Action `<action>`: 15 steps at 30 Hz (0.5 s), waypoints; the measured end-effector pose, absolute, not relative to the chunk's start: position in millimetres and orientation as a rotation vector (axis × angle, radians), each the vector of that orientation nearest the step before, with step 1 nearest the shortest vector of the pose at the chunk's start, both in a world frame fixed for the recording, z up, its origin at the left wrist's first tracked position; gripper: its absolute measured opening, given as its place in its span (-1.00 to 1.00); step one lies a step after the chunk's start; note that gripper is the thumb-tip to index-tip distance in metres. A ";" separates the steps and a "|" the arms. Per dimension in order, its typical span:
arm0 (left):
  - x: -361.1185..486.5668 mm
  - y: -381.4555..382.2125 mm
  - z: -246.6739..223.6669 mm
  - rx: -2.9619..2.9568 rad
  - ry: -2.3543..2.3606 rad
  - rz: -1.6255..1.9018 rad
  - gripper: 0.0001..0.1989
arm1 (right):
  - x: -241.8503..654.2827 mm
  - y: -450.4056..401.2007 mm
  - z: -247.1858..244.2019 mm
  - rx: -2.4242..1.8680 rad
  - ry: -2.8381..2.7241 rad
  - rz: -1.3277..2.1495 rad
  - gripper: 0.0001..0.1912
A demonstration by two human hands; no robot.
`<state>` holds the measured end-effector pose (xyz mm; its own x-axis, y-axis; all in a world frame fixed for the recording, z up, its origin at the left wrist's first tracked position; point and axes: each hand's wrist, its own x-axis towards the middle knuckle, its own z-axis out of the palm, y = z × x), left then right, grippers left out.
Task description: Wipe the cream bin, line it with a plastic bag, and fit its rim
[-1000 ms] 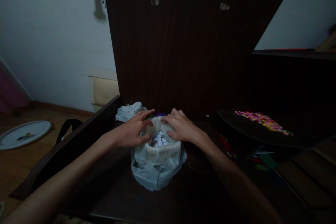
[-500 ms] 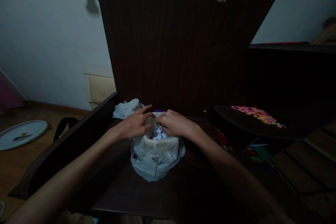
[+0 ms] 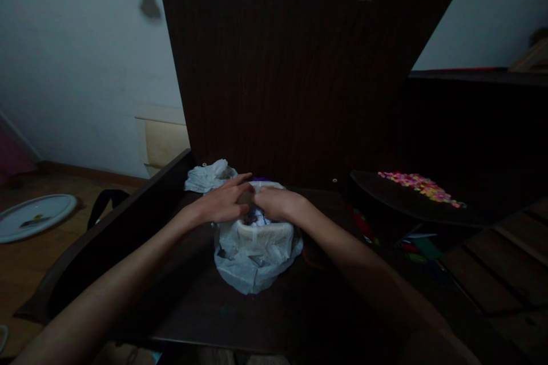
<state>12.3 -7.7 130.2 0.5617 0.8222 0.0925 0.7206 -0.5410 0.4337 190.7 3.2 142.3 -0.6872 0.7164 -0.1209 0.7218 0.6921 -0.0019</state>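
Note:
A small light basket (image 3: pixel 268 232) lined with a whitish plastic bag (image 3: pixel 252 274) stands on the dark wooden surface (image 3: pixel 197 308). Crumpled white and dark contents (image 3: pixel 257 217) show inside it. My left hand (image 3: pixel 226 202) rests at the basket's left rim, its fingers apart and nothing seen in them. My right hand (image 3: pixel 276 203) reaches down inside from the right; its fingertips are hidden, so what they touch cannot be made out. Behind the basket a bit of something purple (image 3: pixel 258 179) shows.
Another crumpled plastic bag (image 3: pixel 208 177) lies at the back left. A tall dark panel (image 3: pixel 278 80) rises behind. Pink and yellow small pieces (image 3: pixel 419 187) lie on a dark shelf at right. On the floor at left is a white round lid or tray (image 3: pixel 60 205).
My right hand has moved deeper into the basket and slightly left, and now covers more of the contents. My left hand has hardly moved.

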 end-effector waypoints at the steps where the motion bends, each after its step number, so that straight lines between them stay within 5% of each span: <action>1: 12.4 -7.5 130.1 2.451 1.256 0.413 -0.46 | 190.3 3.9 144.5 1.177 2.765 -0.076 -0.75; 15: 8.8 -4.9 126.9 2.422 1.159 0.657 -0.51 | 221.1 -1.4 164.3 1.024 3.067 -0.243 -0.75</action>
